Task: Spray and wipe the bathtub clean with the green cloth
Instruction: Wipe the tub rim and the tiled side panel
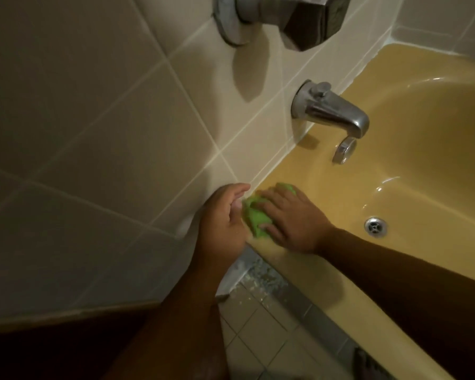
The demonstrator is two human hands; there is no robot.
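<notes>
- One view only, from the head: looks down on the faucet end of the yellow bathtub (307, 171), at the corner of its flat rim and the tiled wall (93, 119).
- Shows the green cloth (255, 219) bunched on that rim, right against the grout line at the foot of the wall.
- Finds the right hand (294, 223) spread flat on top of the cloth, fingers fairly straight, pressing down rather than clutching.
- Finds the left hand (225, 223) just beside the cloth on the wall side, palm turned toward it, fingers loosely bent, holding nothing; perhaps touching the cloth's edge, impossible to tell.
- Reveals no spray bottle anywhere, so points to spraying either done or set aside for now, as a judgement only.
- Catches wet glints low in the basin, near the drain (375, 227) and below the overflow plate (344, 150) under the spout (332, 111); reads as sprayed or rinsed there, wiped or not impossible to say.
- Places the task in the wiping step, at the corner of the rim.
- Leaves, by the look of it, the long front rim, the basin walls and floor, and the fittings yet to wipe; cuts off the far end of the tub altogether.
</notes>
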